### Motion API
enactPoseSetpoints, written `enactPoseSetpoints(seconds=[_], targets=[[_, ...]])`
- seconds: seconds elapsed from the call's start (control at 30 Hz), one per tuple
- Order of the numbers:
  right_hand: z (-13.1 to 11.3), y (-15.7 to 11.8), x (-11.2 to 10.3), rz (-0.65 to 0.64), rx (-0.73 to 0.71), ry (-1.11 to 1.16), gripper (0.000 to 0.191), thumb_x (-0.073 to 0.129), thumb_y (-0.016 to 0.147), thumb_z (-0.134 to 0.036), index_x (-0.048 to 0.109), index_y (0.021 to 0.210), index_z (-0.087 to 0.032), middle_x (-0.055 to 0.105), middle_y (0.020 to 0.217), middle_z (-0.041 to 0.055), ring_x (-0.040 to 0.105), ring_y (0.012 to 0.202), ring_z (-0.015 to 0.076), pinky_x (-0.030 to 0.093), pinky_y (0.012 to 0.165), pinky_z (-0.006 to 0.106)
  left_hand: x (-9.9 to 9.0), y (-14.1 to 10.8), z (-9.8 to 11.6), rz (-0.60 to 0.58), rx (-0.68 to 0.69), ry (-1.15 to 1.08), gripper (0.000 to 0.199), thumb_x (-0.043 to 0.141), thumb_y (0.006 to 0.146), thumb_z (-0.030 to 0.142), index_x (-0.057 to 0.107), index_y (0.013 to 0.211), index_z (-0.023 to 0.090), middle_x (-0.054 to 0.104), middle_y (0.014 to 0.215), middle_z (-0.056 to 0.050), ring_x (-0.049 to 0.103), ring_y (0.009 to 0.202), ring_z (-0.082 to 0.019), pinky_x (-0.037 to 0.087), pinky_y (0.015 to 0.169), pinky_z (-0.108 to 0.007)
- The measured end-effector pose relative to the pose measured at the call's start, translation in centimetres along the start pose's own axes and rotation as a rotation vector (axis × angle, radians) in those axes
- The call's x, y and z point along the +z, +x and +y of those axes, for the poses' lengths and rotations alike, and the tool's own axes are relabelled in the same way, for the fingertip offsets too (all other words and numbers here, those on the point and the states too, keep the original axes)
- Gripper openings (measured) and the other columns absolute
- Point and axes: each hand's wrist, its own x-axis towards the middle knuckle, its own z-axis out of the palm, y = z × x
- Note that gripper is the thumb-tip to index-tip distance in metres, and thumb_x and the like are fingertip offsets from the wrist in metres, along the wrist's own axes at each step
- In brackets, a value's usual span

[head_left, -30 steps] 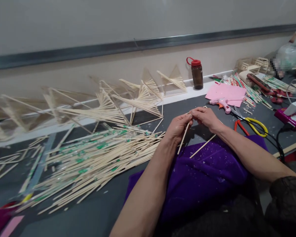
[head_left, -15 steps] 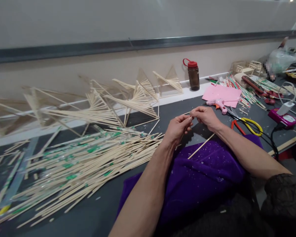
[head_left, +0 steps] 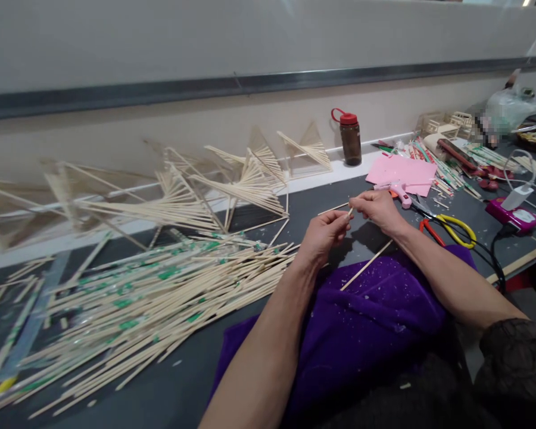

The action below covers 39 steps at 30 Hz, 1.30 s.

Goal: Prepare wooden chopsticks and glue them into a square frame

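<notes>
My left hand (head_left: 325, 233) pinches a short piece of wooden stick (head_left: 350, 211) that stands up between thumb and fingers. Its upper end meets the pinched fingertips of my right hand (head_left: 376, 210). Both hands hover over the dark table, just beyond a purple cloth (head_left: 366, 333) strewn with light crumbs. A longer wooden stick (head_left: 365, 266) lies slanting on the cloth, below my right wrist. Another thin stick (head_left: 333, 208) is on the table behind my left hand.
Many loose wooden sticks (head_left: 170, 304), some in wrappers, cover the left. Fan-shaped stick models (head_left: 245, 190) line the wall beside a bottle (head_left: 351, 140). To the right are a pink glue gun (head_left: 399, 193), yellow-handled scissors (head_left: 458, 231), pink paper (head_left: 402, 171) and a purple power strip (head_left: 513, 214).
My fingertips have parted slightly, and the short stick piece now shows between them. My right hand has shifted a little to the right.
</notes>
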Motion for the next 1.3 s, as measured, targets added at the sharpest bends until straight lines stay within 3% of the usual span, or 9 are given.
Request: enactPoseSetpoints(seconds=[0.13, 0.3, 0.43, 0.53, 0.63, 0.77, 1.0, 1.2, 1.3], targets=[[-0.6, 0.7, -1.5, 0.162, -0.094, -0.089, 0.025, 0.066, 0.067, -0.037, 0.061, 0.057, -0.015, 0.048, 0.047, -0.0055, 0.038, 0.045, 0.0058, 0.029, 0.045, 0.021, 0.1, -0.1, 0.2, 0.0, 0.006, -0.022, 0.047, 0.083, 0.049, 0.045, 0.067, 0.078, 0.011, 0.056, 0.057, 0.002, 0.037, 0.04, -0.002, 0.02, 0.039, -0.016], [-1.1, 2.3, -6.9, 0.353, -0.025, -0.171, 0.033, 0.057, 0.077, -0.043, 0.062, 0.063, -0.013, 0.048, 0.048, -0.0028, 0.04, 0.042, 0.0071, 0.032, 0.044, 0.021, -0.1, 0.1, 0.0, 0.066, -0.006, -0.026, 0.047, 0.083, 0.049, 0.043, 0.065, 0.078, 0.011, 0.055, 0.056, 0.003, 0.036, 0.038, -0.002, 0.019, 0.036, -0.016], [0.1, 3.0, -9.9, 0.43, 0.055, -0.812, 0.027, 0.053, 0.08, -0.032, 0.072, 0.081, -0.014, 0.068, 0.072, 0.008, 0.062, 0.067, 0.0167, 0.043, 0.061, 0.026, -0.3, 0.5, -0.3, 0.089, -0.009, -0.025, 0.043, 0.082, 0.051, 0.041, 0.065, 0.077, 0.011, 0.055, 0.055, 0.002, 0.037, 0.039, -0.002, 0.02, 0.035, -0.016], [1.1, 3.3, -10.0, 0.304, 0.217, -1.202, 0.032, 0.053, 0.081, -0.036, 0.073, 0.094, -0.014, 0.072, 0.092, 0.0152, 0.066, 0.091, 0.0267, 0.045, 0.073, 0.033, -0.3, 0.6, -0.4, 0.091, -0.012, -0.025, 0.041, 0.081, 0.052, 0.04, 0.065, 0.077, 0.011, 0.055, 0.056, 0.002, 0.038, 0.039, -0.002, 0.02, 0.035, -0.015], [1.6, 3.5, -9.3, 0.198, 0.33, -1.324, 0.043, 0.052, 0.083, -0.044, 0.072, 0.102, -0.011, 0.071, 0.097, 0.0201, 0.066, 0.097, 0.0303, 0.046, 0.076, 0.034, -0.3, 0.6, -0.5, 0.093, -0.005, -0.02, 0.042, 0.081, 0.051, 0.04, 0.065, 0.077, 0.011, 0.055, 0.056, 0.002, 0.038, 0.038, -0.002, 0.02, 0.034, -0.015], [1.8, 3.8, -9.0, 0.176, 0.335, -1.366, 0.039, 0.056, 0.08, -0.034, 0.07, 0.107, -0.01, 0.07, 0.101, 0.0212, 0.065, 0.1, 0.0308, 0.047, 0.077, 0.032, -0.4, 0.6, -0.5, 0.095, 0.001, -0.01, 0.042, 0.081, 0.051, 0.04, 0.065, 0.076, 0.011, 0.055, 0.056, 0.002, 0.037, 0.038, -0.002, 0.021, 0.034, -0.015], [1.4, 3.6, -9.6, 0.386, 0.233, -1.298, 0.037, 0.04, 0.088, -0.024, 0.067, 0.11, -0.015, 0.067, 0.11, 0.0181, 0.064, 0.101, 0.0285, 0.047, 0.081, 0.035, -0.6, 0.7, -0.8, 0.101, 0.006, 0.005, 0.042, 0.08, 0.053, 0.041, 0.064, 0.077, 0.011, 0.055, 0.057, 0.002, 0.038, 0.039, -0.002, 0.021, 0.035, -0.015], [1.4, 3.3, -9.2, 0.185, 0.36, -1.348, 0.043, 0.051, 0.083, -0.041, 0.069, 0.11, -0.013, 0.069, 0.106, 0.0194, 0.064, 0.102, 0.0311, 0.048, 0.08, 0.036, -0.6, 0.8, -0.9, 0.109, 0.005, 0.016, 0.041, 0.08, 0.053, 0.041, 0.064, 0.077, 0.011, 0.056, 0.057, 0.002, 0.038, 0.039, -0.002, 0.022, 0.035, -0.015], [1.5, 3.1, -8.9, 0.133, 0.386, -1.382, 0.04, 0.058, 0.078, -0.036, 0.07, 0.108, -0.013, 0.07, 0.104, 0.0188, 0.064, 0.103, 0.03, 0.047, 0.08, 0.034, -0.5, 0.7, -0.8, 0.104, 0.007, 0.015, 0.041, 0.08, 0.053, 0.041, 0.064, 0.077, 0.011, 0.056, 0.057, 0.002, 0.039, 0.039, -0.002, 0.022, 0.035, -0.015]])
